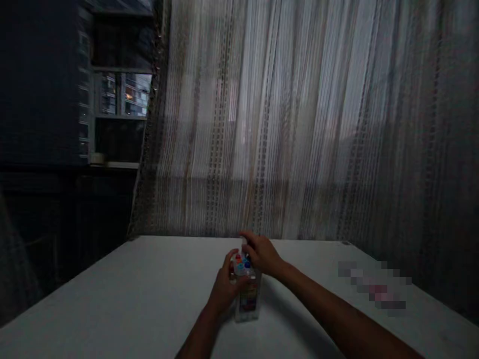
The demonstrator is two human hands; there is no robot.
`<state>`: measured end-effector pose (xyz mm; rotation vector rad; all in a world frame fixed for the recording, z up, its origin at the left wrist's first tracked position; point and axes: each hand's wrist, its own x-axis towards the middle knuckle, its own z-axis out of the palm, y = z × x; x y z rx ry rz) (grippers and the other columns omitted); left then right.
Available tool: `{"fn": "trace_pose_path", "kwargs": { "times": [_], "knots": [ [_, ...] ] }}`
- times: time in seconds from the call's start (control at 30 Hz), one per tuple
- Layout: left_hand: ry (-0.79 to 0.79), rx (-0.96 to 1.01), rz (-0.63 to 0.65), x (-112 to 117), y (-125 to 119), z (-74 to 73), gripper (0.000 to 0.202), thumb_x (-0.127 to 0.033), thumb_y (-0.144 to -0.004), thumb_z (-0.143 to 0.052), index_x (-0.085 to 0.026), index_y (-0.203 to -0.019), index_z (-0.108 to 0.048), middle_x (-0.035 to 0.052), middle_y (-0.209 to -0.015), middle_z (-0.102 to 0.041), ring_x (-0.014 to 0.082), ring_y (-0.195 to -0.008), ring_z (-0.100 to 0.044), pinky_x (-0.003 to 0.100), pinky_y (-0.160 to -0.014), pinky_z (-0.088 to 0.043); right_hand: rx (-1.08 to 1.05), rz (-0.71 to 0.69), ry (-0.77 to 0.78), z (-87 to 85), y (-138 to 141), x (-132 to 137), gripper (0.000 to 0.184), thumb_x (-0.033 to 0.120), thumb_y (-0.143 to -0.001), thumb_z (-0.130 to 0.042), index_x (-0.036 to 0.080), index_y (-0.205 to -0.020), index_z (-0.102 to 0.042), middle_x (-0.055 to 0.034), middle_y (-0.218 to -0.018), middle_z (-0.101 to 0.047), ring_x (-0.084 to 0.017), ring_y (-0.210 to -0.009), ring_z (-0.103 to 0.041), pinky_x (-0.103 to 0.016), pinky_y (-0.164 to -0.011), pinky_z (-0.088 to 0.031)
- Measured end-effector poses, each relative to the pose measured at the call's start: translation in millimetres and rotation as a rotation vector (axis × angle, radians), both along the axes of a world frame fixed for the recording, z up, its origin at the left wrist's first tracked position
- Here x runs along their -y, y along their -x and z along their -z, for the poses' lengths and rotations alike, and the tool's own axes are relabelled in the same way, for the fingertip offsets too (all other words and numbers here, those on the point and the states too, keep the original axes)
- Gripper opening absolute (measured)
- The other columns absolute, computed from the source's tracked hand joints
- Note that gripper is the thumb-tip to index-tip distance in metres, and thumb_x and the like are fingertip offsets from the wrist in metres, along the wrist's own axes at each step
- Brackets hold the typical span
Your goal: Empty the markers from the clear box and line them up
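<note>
A clear, box-shaped container with a dark, colourful label stands upright on the white table. Red, blue and light-blue round bits show at its top; the dim light hides exactly what they are. My left hand is wrapped around the upper left side of the container, thumb across its front. From the right, my right hand closes its thumb and fingers around a pale upright piece at the top. Whether this piece is a lid or a nozzle I cannot tell.
The white table stretches out on both sides. A pixelated patch with some pink lies on its right part. Behind the far edge hangs a striped, sheer curtain. A window is at the back left.
</note>
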<state>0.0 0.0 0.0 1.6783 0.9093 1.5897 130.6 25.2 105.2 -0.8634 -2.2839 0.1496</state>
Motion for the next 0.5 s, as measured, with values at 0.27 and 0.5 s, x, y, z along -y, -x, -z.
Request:
{"fn": "trace_pose_path", "kwargs": {
  "times": [0.27, 0.5],
  "knots": [
    [-0.020, 0.038, 0.026, 4.1, 0.4, -2.1, 0.070, -0.036, -0.070, -0.066, -0.018, -0.125, -0.027, 0.0085, -0.103, -0.059, 0.0263, -0.096, -0.056, 0.033, -0.076, -0.046, 0.030, -0.051, 0.034, -1.9, -1.4, 1.5, 0.035, 0.022, -0.080, -0.041, 0.019, -0.109, -0.060, -0.0039, -0.082, -0.068, -0.015, -0.073, -0.060, -0.026, -0.070, -0.043],
    [-0.006, 0.047, 0.027, 2.0, 1.1, -0.5, 0.069, -0.033, -0.071, -0.066, -0.018, -0.126, -0.027, 0.0087, -0.104, -0.058, 0.0260, -0.097, -0.056, 0.033, -0.077, -0.046, 0.107, -0.050, 0.000, 3.7, -0.9, -3.5, 0.034, 0.021, -0.081, -0.041, 0.017, -0.108, -0.061, -0.0072, -0.101, -0.065, -0.018, -0.092, -0.058, -0.030, -0.082, -0.041]
  ]
}}
